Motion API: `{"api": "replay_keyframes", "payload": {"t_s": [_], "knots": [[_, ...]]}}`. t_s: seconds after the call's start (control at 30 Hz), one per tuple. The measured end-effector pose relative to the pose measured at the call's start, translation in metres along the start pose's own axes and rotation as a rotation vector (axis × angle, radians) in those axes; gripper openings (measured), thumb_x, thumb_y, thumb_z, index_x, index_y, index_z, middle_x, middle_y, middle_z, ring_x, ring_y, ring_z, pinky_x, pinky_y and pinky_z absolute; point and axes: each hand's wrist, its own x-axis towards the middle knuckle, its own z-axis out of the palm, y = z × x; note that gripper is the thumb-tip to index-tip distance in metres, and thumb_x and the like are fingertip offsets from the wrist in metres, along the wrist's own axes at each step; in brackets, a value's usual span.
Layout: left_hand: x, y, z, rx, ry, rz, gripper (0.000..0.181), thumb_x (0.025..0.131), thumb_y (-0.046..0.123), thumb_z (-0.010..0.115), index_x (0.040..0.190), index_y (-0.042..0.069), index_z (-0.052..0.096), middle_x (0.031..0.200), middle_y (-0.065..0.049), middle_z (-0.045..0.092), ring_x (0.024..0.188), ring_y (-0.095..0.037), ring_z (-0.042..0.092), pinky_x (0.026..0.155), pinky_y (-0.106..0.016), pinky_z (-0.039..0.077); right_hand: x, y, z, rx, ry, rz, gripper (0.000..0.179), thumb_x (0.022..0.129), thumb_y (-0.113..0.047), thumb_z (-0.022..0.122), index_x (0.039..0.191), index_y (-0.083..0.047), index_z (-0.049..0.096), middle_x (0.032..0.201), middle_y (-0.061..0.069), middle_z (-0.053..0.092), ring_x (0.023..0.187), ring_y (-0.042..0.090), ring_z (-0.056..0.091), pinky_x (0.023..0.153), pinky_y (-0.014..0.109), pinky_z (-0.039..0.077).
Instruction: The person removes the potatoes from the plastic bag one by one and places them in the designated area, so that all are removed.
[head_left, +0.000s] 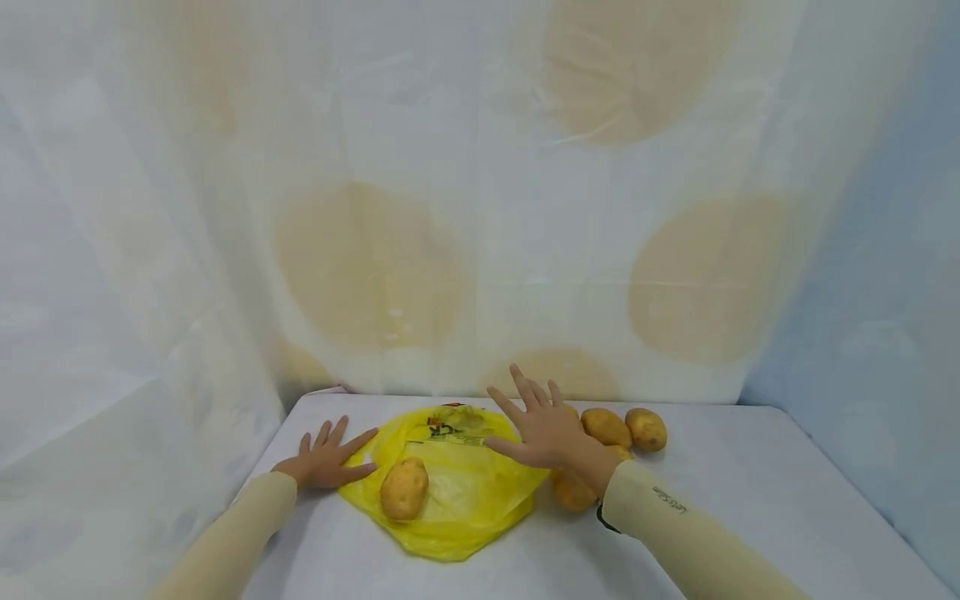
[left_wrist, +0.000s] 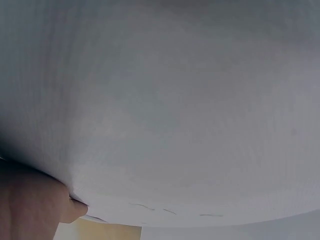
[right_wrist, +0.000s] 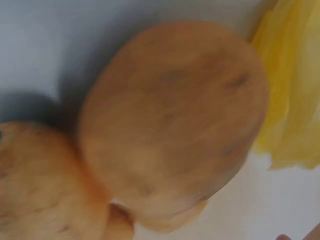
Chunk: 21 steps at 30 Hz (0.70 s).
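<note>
A yellow plastic bag (head_left: 468, 500) lies spread out on the white table, dark print near its far edge. One potato (head_left: 405, 489) sits on its left part. At the bag's left side my left hand (head_left: 327, 460) has its fingers spread, with thumb and index fingertips at the bag's edge. My right hand (head_left: 543, 429), fingers straight and fanned, overlaps the bag's right side in the head view and holds nothing. Beneath and beside its wrist are several potatoes (head_left: 606, 427), partly hidden by that arm. Close up in the right wrist view, a large potato (right_wrist: 170, 115) lies near the bag (right_wrist: 295, 85).
White sheeting with tan spots (head_left: 375, 267) hangs behind the table and along its left side. A pale blue-grey sheet (head_left: 862, 350) hangs on the right. White tabletop (head_left: 750, 483) extends right of the potatoes. Mostly pale cloth (left_wrist: 175, 115) fills the left wrist view.
</note>
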Motion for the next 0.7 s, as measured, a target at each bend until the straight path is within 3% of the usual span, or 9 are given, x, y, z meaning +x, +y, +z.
{"api": "replay_keyframes", "payload": {"t_s": [0.17,0.33,0.47,0.7], "knots": [[0.004,-0.004,0.003,-0.002,0.02,-0.002,0.087,0.083,0.083,0.044,0.155,0.039,0.026,0.164,-0.025,-0.003,0.148,-0.054,-0.007,0.108,-0.075,-0.012,0.007,-0.016,0.0,0.003,-0.032,-0.04,0.08,0.094,-0.072,0.035,0.159,-0.032,0.015,0.167,0.012,-0.011,0.149,0.039,0.023,0.116,0.069,0.008],[0.007,-0.01,0.003,0.008,0.036,0.003,0.087,0.082,0.084,0.043,0.155,0.04,0.027,0.165,-0.025,-0.002,0.148,-0.054,-0.006,0.108,-0.076,-0.011,0.019,-0.033,0.005,0.046,-0.04,-0.025,0.079,0.094,-0.072,0.037,0.159,-0.031,0.018,0.167,0.012,-0.01,0.15,0.037,0.022,0.116,0.069,0.006],[-0.001,-0.005,-0.004,0.0,0.0,-0.001,0.088,0.083,0.083,0.043,0.156,0.039,0.023,0.163,-0.028,-0.005,0.147,-0.056,-0.008,0.107,-0.076,-0.013,0.032,-0.05,0.014,0.058,-0.079,-0.016,0.08,0.093,-0.075,0.033,0.159,-0.034,0.014,0.167,0.01,-0.012,0.151,0.034,0.02,0.116,0.069,0.004],[-0.005,-0.003,-0.006,-0.027,0.016,0.002,0.087,0.082,0.083,0.044,0.155,0.039,0.027,0.163,-0.03,-0.002,0.145,-0.058,-0.007,0.105,-0.077,-0.014,0.053,-0.088,0.034,0.045,-0.121,-0.056,0.083,0.09,-0.081,0.026,0.159,-0.039,0.007,0.166,0.007,-0.017,0.152,0.032,0.02,0.118,0.066,0.007]]}}
